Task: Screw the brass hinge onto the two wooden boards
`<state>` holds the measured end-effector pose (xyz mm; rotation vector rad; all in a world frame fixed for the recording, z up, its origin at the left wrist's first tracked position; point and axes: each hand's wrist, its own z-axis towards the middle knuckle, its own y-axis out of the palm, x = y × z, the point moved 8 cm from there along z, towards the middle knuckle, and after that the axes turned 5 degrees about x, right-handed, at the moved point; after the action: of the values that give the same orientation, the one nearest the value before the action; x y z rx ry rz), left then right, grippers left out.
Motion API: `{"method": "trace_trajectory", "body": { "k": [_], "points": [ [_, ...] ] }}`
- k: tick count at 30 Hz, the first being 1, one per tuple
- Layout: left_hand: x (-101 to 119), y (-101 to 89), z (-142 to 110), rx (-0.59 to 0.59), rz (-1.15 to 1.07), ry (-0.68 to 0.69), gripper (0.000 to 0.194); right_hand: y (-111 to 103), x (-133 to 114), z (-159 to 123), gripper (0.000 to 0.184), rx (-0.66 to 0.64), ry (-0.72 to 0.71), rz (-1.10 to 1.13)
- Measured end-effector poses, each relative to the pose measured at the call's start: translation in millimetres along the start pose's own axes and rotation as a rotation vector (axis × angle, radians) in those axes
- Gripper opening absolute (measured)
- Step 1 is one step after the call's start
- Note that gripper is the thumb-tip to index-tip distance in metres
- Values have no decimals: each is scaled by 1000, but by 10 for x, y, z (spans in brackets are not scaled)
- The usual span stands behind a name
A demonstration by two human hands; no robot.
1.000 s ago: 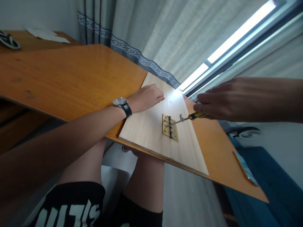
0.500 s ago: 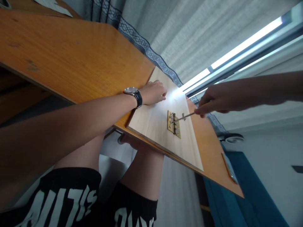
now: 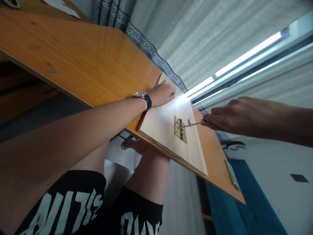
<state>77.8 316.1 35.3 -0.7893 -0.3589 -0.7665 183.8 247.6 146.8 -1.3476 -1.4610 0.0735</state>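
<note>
Left grip, a bare hand with a black-strapped wristwatch at its wrist, rests flat on a pale rectangular wooden board, near the board's far end. Board lies on an orange wood-veneer worktop. Right grip closes on a steel-shafted screwdriver, handle hidden by the fingers. Shaft tip meets a rectangular brass hinge lying flat on the board, between both hands.
</note>
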Motion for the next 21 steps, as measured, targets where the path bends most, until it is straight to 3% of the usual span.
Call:
{"method": "trace_trajectory", "body": {
  "k": [3,5,7,11,15,18,21],
  "points": [
    [-41,-8,-13,8,-30,-48,23,247,138,82,39,-351,231,159],
    [-74,-35,-21,22,-53,-80,23,277,185,109,44,-438,324,275],
    [-119,-71,-29,30,-70,-124,22,214,163,134,37,-406,272,298],
    [-186,-135,-45,24,-73,-191,23,91,53,56,35,-248,16,123],
    [-181,-130,-52,-4,-44,-176,25,20,-104,-76,10,-14,-280,12],
    [-195,-91,-52,-21,-48,-176,26,97,-48,-62,13,-10,-289,49],
    [-252,-108,-53,21,-18,-209,25,197,148,94,25,-76,-156,236]
  ]
}}
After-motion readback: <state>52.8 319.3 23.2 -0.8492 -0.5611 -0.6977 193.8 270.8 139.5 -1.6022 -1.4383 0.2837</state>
